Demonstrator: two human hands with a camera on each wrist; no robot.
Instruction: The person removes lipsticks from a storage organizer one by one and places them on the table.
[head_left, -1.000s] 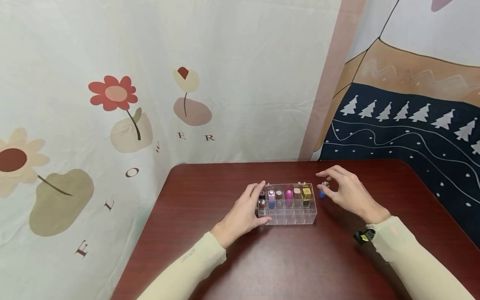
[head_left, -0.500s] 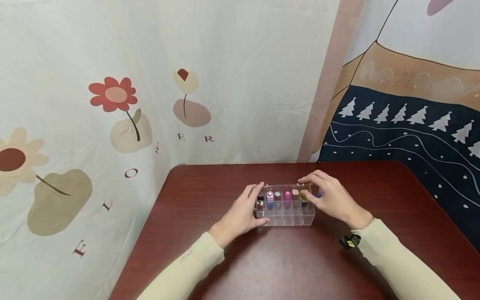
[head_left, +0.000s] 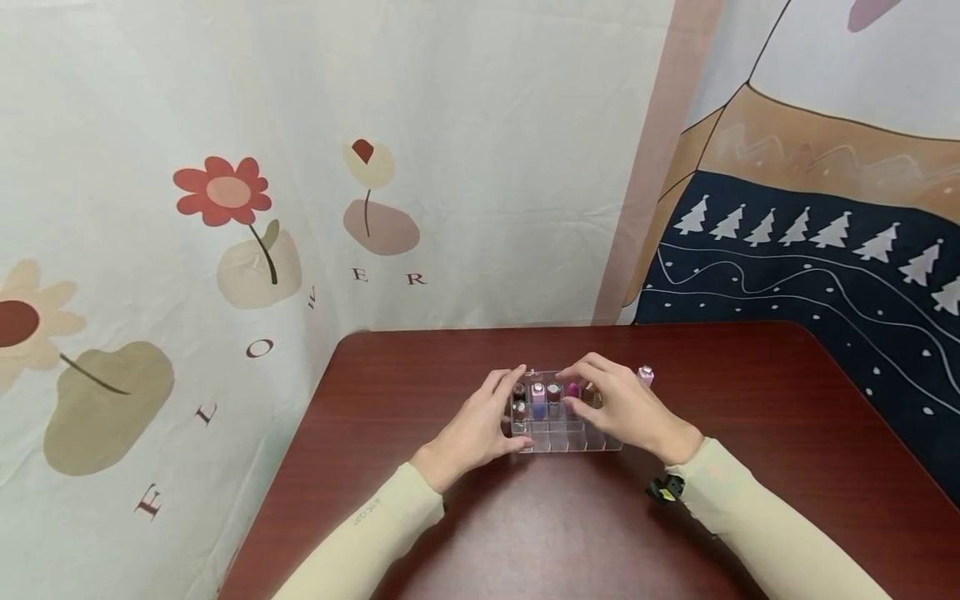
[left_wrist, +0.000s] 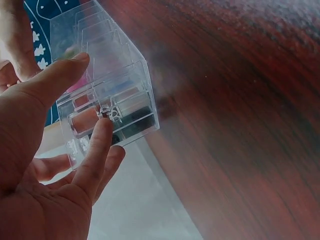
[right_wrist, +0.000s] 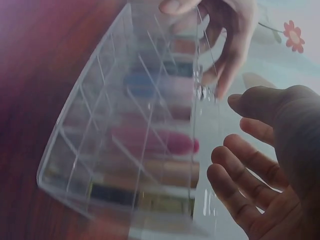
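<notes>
On the table, a clear plastic divided organizer (head_left: pixel 557 440) holds several lipsticks and small cosmetic tubes in its rear compartments. My left hand (head_left: pixel 471 432) grips its left end, thumb at the front and fingers around the side and back. Above the organizer's right part hovers my right hand (head_left: pixel 626 408), fingers loosely bent, nothing between them in the right wrist view. Beneath and beside it are a bright pink lipstick (right_wrist: pixel 170 142) and a gold-and-black tube (right_wrist: pixel 162 204). A pink-and-blue lipstick (right_wrist: pixel 142 86) sits farther left in the organizer.
A lipstick with a pink, silver-topped cap (head_left: pixel 646 375) stands on the dark red table (head_left: pixel 420 358), right of the organizer and behind the right hand. Front compartments of the organizer look bare. A printed curtain (head_left: pixel 487 167) hangs behind the table's far edge.
My right hand has moved left, from beside the pink-capped lipstick to over the organizer's right part, leaving that lipstick on the table. The left hand keeps its grip on the organizer.
</notes>
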